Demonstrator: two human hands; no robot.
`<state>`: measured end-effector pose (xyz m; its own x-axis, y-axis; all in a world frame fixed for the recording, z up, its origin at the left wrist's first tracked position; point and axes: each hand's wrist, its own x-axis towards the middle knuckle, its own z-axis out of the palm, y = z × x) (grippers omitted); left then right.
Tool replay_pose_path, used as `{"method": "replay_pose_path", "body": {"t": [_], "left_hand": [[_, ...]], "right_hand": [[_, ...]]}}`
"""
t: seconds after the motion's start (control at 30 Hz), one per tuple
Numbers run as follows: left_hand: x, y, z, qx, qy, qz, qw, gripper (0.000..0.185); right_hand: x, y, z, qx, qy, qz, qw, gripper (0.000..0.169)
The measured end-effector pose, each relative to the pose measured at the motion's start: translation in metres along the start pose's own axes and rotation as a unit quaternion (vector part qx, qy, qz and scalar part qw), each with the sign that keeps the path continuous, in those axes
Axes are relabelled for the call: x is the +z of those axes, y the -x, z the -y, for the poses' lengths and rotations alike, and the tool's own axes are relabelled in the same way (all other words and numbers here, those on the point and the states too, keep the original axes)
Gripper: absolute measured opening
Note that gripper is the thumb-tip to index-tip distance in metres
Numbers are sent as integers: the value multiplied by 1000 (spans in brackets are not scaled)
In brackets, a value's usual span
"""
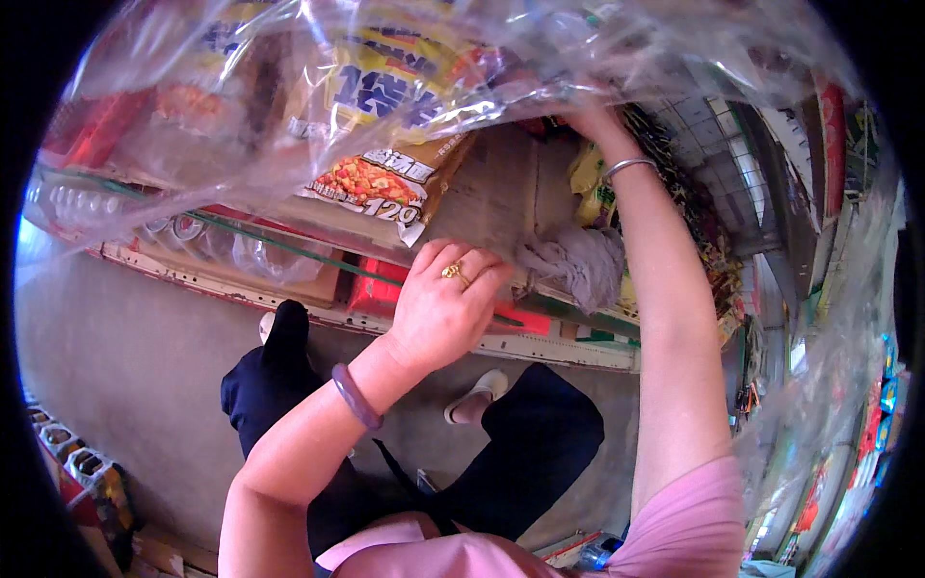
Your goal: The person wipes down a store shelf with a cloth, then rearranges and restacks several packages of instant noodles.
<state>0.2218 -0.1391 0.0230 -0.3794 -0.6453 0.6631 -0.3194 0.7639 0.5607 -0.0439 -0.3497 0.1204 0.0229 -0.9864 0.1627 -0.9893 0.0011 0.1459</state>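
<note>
My left hand, with a gold ring, has its fingers curled over the front edge of a shelf; whether it grips anything is not clear. Beside it lies a crumpled grey cloth. A printed noodle packet rests on the shelf just above my left hand. My right hand reaches to the back of the shelf, near yellow packets; its fingers are partly hidden behind clear plastic film, so its hold cannot be seen. The film spans the upper part of the view.
Below, a lower shelf holds a red box and clear plastic-wrapped goods. Dark-packaged goods stand along the right side, beside my right forearm. More packed goods are at the lower left. My legs are bent close to the shelving.
</note>
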Motion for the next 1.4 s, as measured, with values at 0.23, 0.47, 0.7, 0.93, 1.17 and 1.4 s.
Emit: {"method": "replay_pose_path", "body": {"t": [0.23, 0.47, 0.7, 0.93, 1.17, 1.4], "left_hand": [[1, 5, 1, -44, 27, -7, 999, 35], [4, -2, 5, -161, 395, -15, 904, 80], [-11, 38, -49, -318, 775, -1, 547, 69], [-14, 88, -85, -307, 849, -67, 425, 61], [-23, 145, -69, -380, 842, -2, 383, 58], [-24, 158, -74, -333, 889, -27, 312, 62]], "right_hand": [[-65, 57, 17, -5, -266, -62, 962, 66], [-127, 184, 39, 65, -521, 55, 849, 50], [-99, 317, 106, 9, -476, -24, 879, 69], [-84, 398, 128, -32, -622, -45, 781, 63], [-71, 423, 143, 18, -687, 7, 727, 49], [-40, 322, 68, 0, -141, -235, 962, 46]]}}
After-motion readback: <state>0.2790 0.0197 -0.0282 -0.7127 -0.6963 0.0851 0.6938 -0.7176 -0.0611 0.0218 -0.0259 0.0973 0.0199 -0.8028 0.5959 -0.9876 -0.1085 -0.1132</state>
